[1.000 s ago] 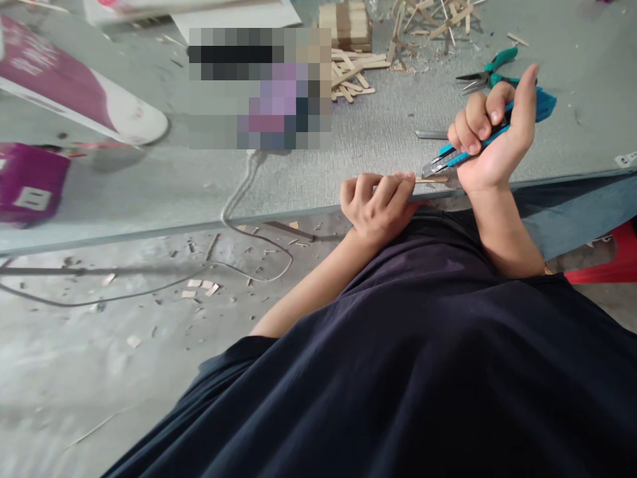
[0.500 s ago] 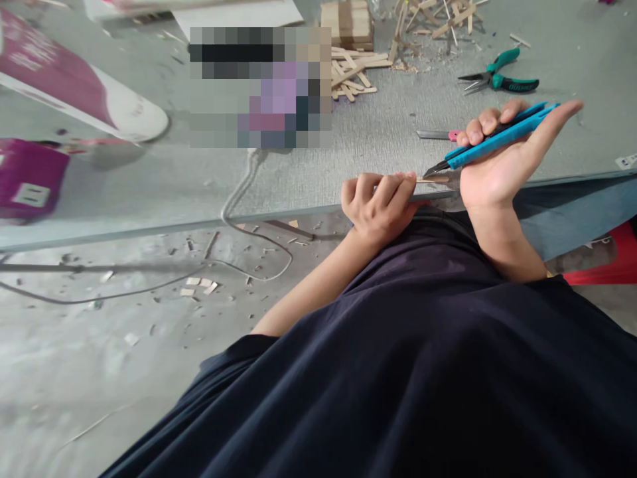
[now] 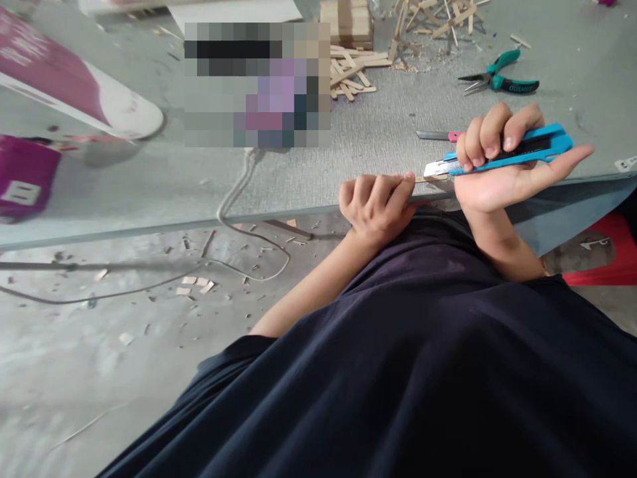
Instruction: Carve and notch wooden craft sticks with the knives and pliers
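Observation:
At the near edge of the table, my left hand (image 3: 375, 202) is closed on a thin wooden craft stick (image 3: 438, 178), whose free end sticks out to the right past my fingertips. My right hand (image 3: 497, 162) grips a blue utility knife (image 3: 522, 149), fingers curled over the handle and thumb stretched out to the right. Its bare blade points left and lies at the stick, the flat of it catching the light. Whether the edge touches the wood I cannot tell. Just behind the blade rests a second, pink cutter (image 3: 438, 135), partly covered by my right fingers.
Green-handled pliers (image 3: 497, 76) lie at the back right. A pile of craft sticks (image 3: 353, 73) and a bundled stack (image 3: 347, 25) are further back. A white cable (image 3: 233, 192) hangs over the table edge. To the left stand a purple box (image 3: 24, 176) and a pink-white container (image 3: 99, 86).
My right hand has rolled the knife, so the blade now shows its bright flat side and the handle lies lower and more level. My left hand and the stick stay almost in place.

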The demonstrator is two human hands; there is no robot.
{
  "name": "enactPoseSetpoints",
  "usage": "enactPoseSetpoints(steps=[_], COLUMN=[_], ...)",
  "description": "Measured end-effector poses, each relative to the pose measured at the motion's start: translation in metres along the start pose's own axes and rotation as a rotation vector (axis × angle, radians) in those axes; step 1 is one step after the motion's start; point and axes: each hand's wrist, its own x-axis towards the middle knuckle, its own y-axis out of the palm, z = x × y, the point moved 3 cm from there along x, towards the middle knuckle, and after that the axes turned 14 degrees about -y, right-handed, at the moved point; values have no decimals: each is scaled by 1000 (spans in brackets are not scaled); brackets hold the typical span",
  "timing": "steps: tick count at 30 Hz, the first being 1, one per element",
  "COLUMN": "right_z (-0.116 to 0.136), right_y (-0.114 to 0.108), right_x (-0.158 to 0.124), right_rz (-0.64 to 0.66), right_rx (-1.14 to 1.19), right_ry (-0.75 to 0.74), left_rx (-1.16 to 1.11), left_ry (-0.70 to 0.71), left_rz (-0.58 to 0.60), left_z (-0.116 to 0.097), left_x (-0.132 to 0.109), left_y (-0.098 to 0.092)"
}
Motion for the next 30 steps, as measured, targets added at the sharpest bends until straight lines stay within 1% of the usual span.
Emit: enactPoseSetpoints(steps=[6, 10, 11, 12, 14, 17, 20, 22, 25, 27, 30], right_z=[0, 0, 0, 0, 1, 5, 7, 6, -2, -8, -15], right_y=[5, 5, 5, 5, 6, 10, 18, 25, 35, 40, 44], right_x=[-5, -6, -6, -6, -6, -8, -11, -11, -11, -11, -16], right_rz=[54, 46, 51, 57, 61, 75, 154, 207, 246, 248, 267], right_rx=[4, 0, 8, 13, -3, -111, -261, -332, -294, -256, -338], right_ry=[-2, -35, -39, -39, -29, 42, 120, 140, 126, 100, 92], left_rx=[-50, -73, -74, -69, -52, -32, -29, -40, -66, -72, -46], left_ry=[-40, -100, -106, -101, -73, -38, -44, -65, -87, -79, -55], left_rz=[79, 166, 171, 158, 93, 20, 43, 64, 62, 49, 32], left_z=[-2, -3, -3, -3, -4, -4, -3, -2, -1, -2, -3], left_x=[2, 5, 5, 5, 5, 4, 3, 3, 3, 3, 2], left_y=[-1, -1, 0, 0, 0, 0, 2, 3, 5, 7, 9])
